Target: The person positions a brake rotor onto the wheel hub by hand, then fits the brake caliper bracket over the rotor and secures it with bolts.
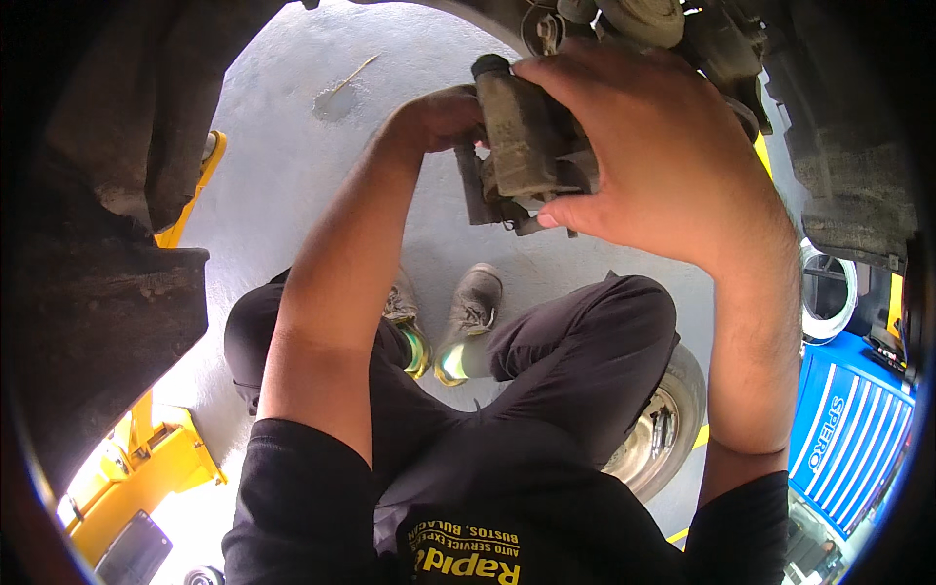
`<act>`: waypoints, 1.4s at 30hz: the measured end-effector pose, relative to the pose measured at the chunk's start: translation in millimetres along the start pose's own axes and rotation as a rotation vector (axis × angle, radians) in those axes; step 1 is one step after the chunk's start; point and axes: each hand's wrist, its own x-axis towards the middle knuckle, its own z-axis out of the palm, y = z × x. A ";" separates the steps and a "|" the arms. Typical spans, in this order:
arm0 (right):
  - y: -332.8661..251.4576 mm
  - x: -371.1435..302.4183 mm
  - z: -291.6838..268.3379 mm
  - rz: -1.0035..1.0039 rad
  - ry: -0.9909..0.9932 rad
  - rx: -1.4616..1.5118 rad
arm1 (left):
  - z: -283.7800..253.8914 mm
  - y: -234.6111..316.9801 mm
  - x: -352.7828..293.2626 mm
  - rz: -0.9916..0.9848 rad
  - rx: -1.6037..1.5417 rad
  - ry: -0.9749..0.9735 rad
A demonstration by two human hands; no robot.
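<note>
A dirty, grey-brown brake caliper (522, 136) hangs at the upper middle, with a black cap at its top end. My right hand (653, 156) is wrapped round its right side, the thumb low and the index finger near the cap. From the left, my left hand (450, 119) reaches in behind the caliper, touching or very close to it; its fingers are mostly hidden. A dark cylindrical part (470, 185) sits alongside the caliper's left side. Above my right hand are greasy suspension parts (643, 19).
Dark wheel-well lining (97, 292) curves round both sides. A removed wheel (673, 429) lies by my right knee. Yellow lift parts (161, 453) stand at left. At right are a blue tool cabinet (848, 429) and a white coiled hose (846, 292). A thin stick (353, 74) lies on the grey floor.
</note>
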 end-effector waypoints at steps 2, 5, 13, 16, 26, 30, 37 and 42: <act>-3.1 -0.6 -0.3 0.015 -0.004 -0.022 | 0.6 -2.1 0.2 -0.001 -0.028 -0.003; -2.5 -2.3 0.2 0.022 -0.003 -0.006 | -4.0 -3.1 -1.7 -0.013 -0.068 -0.007; 8.4 -9.3 11.7 -0.032 0.132 -0.047 | -9.6 -12.0 2.8 -0.061 -0.163 -0.033; 7.2 -8.4 11.6 -0.033 0.118 -0.014 | -16.6 -14.6 3.6 -0.073 -0.194 -0.034; -32.2 -52.5 20.6 0.024 0.520 0.326 | -19.0 -33.9 4.1 -0.132 -0.319 -0.042; -85.8 -124.9 125.7 0.752 0.142 1.116 | -13.0 -41.3 13.5 -0.150 -0.384 -0.064; -97.2 -106.8 185.2 1.024 0.491 2.485 | -26.7 -58.0 9.8 -0.143 -0.395 -0.123; -96.9 -110.2 185.4 1.128 0.563 2.214 | -36.7 -63.7 -1.4 -0.010 -0.140 -0.096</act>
